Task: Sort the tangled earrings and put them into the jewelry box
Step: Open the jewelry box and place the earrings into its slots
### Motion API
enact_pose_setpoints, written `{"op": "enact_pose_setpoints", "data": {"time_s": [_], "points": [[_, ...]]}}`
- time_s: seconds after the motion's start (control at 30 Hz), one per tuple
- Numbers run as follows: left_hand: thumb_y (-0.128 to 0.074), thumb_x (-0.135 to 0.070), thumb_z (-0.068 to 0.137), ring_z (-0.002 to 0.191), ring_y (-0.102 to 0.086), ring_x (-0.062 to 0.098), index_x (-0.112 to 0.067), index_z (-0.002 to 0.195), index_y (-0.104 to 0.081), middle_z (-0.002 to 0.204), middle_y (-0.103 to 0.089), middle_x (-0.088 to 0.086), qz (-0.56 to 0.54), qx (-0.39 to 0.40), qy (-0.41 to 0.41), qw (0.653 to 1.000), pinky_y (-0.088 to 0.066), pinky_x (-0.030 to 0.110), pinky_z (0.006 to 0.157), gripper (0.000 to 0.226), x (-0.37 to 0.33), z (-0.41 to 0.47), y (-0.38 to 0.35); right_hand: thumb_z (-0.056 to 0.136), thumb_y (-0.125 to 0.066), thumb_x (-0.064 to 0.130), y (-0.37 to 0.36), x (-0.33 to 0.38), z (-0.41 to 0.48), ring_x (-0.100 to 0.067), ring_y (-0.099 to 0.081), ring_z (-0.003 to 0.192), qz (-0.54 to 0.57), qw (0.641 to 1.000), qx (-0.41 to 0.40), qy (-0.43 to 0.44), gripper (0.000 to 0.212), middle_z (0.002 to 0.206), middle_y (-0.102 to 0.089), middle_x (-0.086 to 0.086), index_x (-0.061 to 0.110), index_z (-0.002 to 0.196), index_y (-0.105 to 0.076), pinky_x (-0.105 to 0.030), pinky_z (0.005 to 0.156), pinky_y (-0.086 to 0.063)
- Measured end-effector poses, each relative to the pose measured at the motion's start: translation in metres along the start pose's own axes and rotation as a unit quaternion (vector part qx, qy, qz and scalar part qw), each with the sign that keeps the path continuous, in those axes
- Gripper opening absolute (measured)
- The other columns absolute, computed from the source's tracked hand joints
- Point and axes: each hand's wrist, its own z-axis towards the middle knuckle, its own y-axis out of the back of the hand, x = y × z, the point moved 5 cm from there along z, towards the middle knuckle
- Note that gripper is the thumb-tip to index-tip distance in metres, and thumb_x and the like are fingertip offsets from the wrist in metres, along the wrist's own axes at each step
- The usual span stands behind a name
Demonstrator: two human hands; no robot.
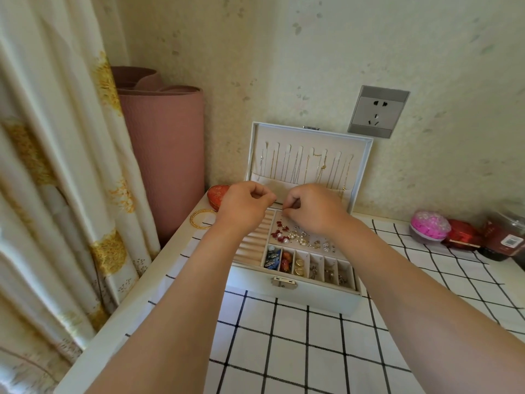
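A white jewelry box [298, 297] stands open on the table, its lid leaning against the wall with thin chains hanging inside. A tangle of red, pearl and silver earrings [295, 237] lies in the box's large tray. Small front compartments [309, 270] hold sorted pieces. My left hand [244, 207] and my right hand [312, 209] hover over the back of the tray, fingers curled. Between their fingertips they pinch something tiny, too small to make out.
A gold bangle [202, 218] and a red pouch [217, 194] lie left of the box. A rolled pink mat [167, 155] stands by the curtain. A pink container [429, 228] and red jars [483, 237] sit at the right. The grid tablecloth [298, 351] covers the near table.
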Motion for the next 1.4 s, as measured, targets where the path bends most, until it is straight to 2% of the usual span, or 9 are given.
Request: {"op": "enact_pose_setpoints", "data": {"time_s": [0.17, 0.33, 0.53, 0.7, 0.83, 0.9, 1.0, 1.3, 1.4], "points": [[-0.072, -0.028, 0.087, 0.071, -0.065, 0.008, -0.029, 0.077, -0.066, 0.078, -0.068, -0.01, 0.002, 0.004, -0.006, 1.0, -0.049, 0.023, 0.065, 0.012, -0.001, -0.001, 0.0, 0.082, -0.078, 0.029, -0.001, 0.0, -0.001, 0.006, -0.059, 0.075, 0.017, 1.0, -0.01, 0.015, 0.022, 0.073, -0.062, 0.026, 0.042, 0.071, -0.064, -0.031, 0.075, -0.054], [-0.071, -0.028, 0.088, 0.072, -0.065, 0.009, -0.028, 0.079, -0.067, 0.082, -0.07, -0.008, -0.006, 0.006, -0.005, 1.0, -0.052, 0.026, 0.067, 0.01, 0.0, 0.0, 0.001, 0.083, -0.077, 0.034, -0.005, 0.002, 0.0, -0.002, -0.065, 0.079, 0.026, 0.999, -0.014, 0.013, 0.003, 0.081, -0.071, 0.02, 0.035, 0.082, -0.074, -0.037, 0.079, -0.056], [-0.071, -0.028, 0.088, 0.073, -0.065, 0.009, -0.028, 0.08, -0.067, 0.081, -0.069, -0.008, -0.005, 0.004, -0.004, 1.0, -0.052, 0.027, 0.068, 0.009, 0.0, 0.0, 0.0, 0.084, -0.076, 0.033, -0.005, 0.001, -0.001, -0.003, -0.064, 0.079, -0.003, 1.0, -0.027, 0.012, 0.001, 0.081, -0.07, 0.02, 0.034, 0.084, -0.076, -0.036, 0.076, -0.057], [-0.071, -0.027, 0.088, 0.072, -0.064, 0.009, -0.027, 0.08, -0.067, 0.082, -0.07, -0.008, -0.01, 0.005, -0.003, 1.0, -0.051, 0.026, 0.067, 0.009, 0.0, 0.0, 0.001, 0.086, -0.072, 0.035, -0.005, 0.001, 0.002, -0.003, -0.064, 0.079, -0.013, 0.999, 0.036, 0.024, 0.006, 0.079, -0.067, 0.022, 0.036, 0.084, -0.078, -0.037, 0.079, -0.056], [-0.071, -0.027, 0.088, 0.068, -0.066, 0.007, -0.028, 0.079, -0.068, 0.083, -0.072, -0.008, -0.029, 0.011, 0.011, 0.999, -0.052, 0.024, 0.063, 0.009, -0.001, -0.001, 0.0, 0.091, -0.07, 0.024, 0.001, -0.005, 0.005, -0.001, -0.065, 0.089, 0.096, 0.993, 0.066, -0.021, 0.015, 0.101, -0.073, 0.014, 0.032, 0.103, -0.076, -0.033, 0.09, -0.053], [-0.07, -0.027, 0.089, 0.058, -0.065, 0.002, -0.026, 0.081, -0.07, 0.084, -0.073, -0.007, -0.066, 0.018, 0.027, 0.997, -0.049, 0.02, 0.057, 0.008, -0.002, -0.003, -0.001, 0.093, -0.068, 0.019, 0.011, -0.003, 0.005, 0.004, -0.066, 0.075, 0.182, 0.981, 0.049, -0.039, 0.02, 0.106, -0.072, 0.012, 0.033, 0.108, -0.071, -0.027, 0.081, -0.054], [-0.069, -0.027, 0.091, 0.054, -0.063, -0.001, -0.024, 0.085, -0.072, 0.085, -0.074, -0.009, -0.121, 0.018, 0.046, 0.991, -0.048, 0.017, 0.053, 0.008, -0.005, -0.006, -0.001, 0.089, -0.074, 0.021, 0.025, 0.006, 0.004, -0.005, -0.065, 0.054, 0.291, 0.954, 0.046, -0.054, 0.014, 0.096, -0.075, 0.011, 0.034, 0.095, -0.073, -0.019, 0.061, -0.053], [-0.066, -0.029, 0.093, 0.067, -0.069, 0.002, -0.025, 0.096, -0.074, 0.087, -0.076, -0.01, -0.208, 0.052, 0.093, 0.972, -0.054, 0.017, 0.059, 0.009, -0.008, -0.01, -0.006, 0.077, -0.085, 0.02, 0.031, 0.008, 0.001, -0.005, -0.054, 0.049, 0.416, 0.906, 0.007, -0.076, 0.013, 0.073, -0.075, 0.005, 0.027, 0.088, -0.081, -0.014, 0.053, -0.047], [-0.059, -0.029, 0.096, 0.072, -0.066, 0.005, -0.029, 0.093, -0.073, 0.087, -0.076, -0.008, -0.146, 0.05, 0.065, 0.986, -0.055, 0.022, 0.064, 0.014, -0.006, -0.007, -0.008, 0.081, -0.082, 0.018, 0.027, -0.004, 0.002, -0.001, -0.055, 0.048, 0.365, 0.927, -0.015, -0.082, 0.015, 0.068, -0.074, 0.011, 0.032, 0.08, -0.079, -0.014, 0.054, -0.048]]}}
